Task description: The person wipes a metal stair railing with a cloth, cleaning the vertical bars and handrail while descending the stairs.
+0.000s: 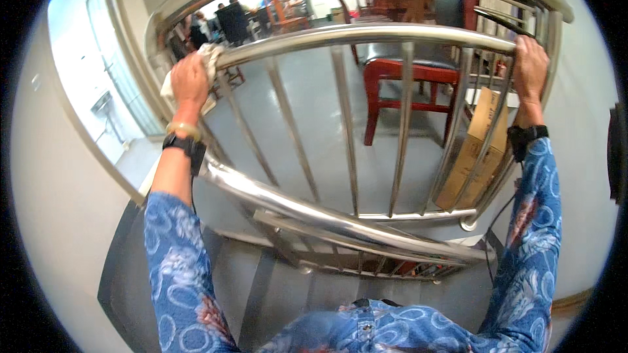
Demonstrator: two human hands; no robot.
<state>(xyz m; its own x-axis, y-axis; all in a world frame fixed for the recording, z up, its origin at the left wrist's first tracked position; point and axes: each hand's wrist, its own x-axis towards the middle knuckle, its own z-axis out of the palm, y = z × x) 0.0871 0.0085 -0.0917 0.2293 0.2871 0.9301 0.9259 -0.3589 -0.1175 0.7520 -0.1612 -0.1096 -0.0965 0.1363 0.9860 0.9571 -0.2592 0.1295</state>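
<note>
A: What is the biggest thing in front of us?

B: The steel railing [366, 36]. Its top rail curves from our upper left across to the right, with thin upright bars dropping to a lower rail [307, 212] that sweeps from left to lower right. Beyond the bars lies open grey floor [314, 117], broad and bare near the railing.

A: And at the edges?

B: A pale wall [59, 209] closes our left side, with a window [85, 46] set in it. Stair treads [261, 287] fall away below the lower rail. A red chair [405, 75] stands just behind the bars, and a cardboard box [474, 150] leans by the right-hand bars. Further back we see people seated at wooden furniture, too small to tell more.

A: Now our hands?

B: Our left hand [190, 82] is clenched around a white cloth [209, 52], pressing it onto the top rail at its left bend. The fingers are wrapped over the cloth, hidden from us.

A: And the other?

B: Our right hand [531, 59] grips the top rail at its right end, fingers curled tight over the metal, well apart from the cloth.
</note>
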